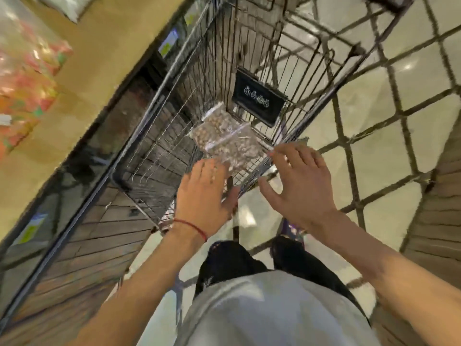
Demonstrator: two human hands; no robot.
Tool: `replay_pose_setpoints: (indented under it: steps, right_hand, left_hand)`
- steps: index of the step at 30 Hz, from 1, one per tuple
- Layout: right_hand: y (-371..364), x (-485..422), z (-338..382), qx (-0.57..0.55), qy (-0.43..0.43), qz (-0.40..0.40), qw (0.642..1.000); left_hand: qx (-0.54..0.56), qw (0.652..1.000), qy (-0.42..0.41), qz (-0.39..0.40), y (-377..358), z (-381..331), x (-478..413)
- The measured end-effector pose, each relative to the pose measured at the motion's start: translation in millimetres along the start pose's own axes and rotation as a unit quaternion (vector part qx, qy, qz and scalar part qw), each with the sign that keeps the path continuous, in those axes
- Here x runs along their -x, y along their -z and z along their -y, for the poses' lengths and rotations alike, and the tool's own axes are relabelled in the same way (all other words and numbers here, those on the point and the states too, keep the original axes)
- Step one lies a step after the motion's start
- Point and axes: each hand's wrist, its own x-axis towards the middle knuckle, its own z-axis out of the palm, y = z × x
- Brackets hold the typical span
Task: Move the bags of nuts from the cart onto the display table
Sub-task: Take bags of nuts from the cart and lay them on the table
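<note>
A wire shopping cart (159, 146) stands in front of me, seen from above. Clear bags of nuts (224, 139) lie stacked in its basket near the black child-seat flap (259, 98). My left hand (204, 198), with a red string at the wrist, hovers over the near edge of the bags with fingers spread; whether it touches them is unclear. My right hand (299, 186) is spread over the cart's right rim, just right of the bags, and holds nothing. The tan display table (94, 71) runs along the left of the cart.
Colourful packets (27, 78) and a pale bag (69, 6) lie on the display table. The table's dark glossy edge with price labels (169, 43) sits close to the cart's left side. Tiled floor (399, 121) spreads to the right, wooden slats at the far right.
</note>
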Motion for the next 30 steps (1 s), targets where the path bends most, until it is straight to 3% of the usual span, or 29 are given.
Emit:
replay_pose_setpoints:
  steps: [4, 13, 20, 27, 30]
  right_hand:
    - [6, -31, -32, -0.025, 0.088, 0.016, 0.996]
    - [-14, -99, -52, -0.010, 0.192, 0.056, 0.980]
    - [-33, -160, -45, 0.017, 0.198, 0.087, 0.976]
    - [-83, -215, -30, 0.020, 0.212, 0.108, 0.971]
    - [-110, -233, -32, 0.028, 0.213, 0.152, 0.965]
  left_hand:
    - [0.023, 0.997, 0.075, -0.001, 7, -25, -7]
    - [0.034, 0.988, 0.154, 0.006, 0, -20, -39]
    - [0.077, 0.983, 0.165, 0.038, -16, 19, -91]
    - [0.090, 0.974, 0.169, 0.117, -38, 61, -140]
    - [0.107, 0.969, 0.179, 0.132, -51, 74, -157]
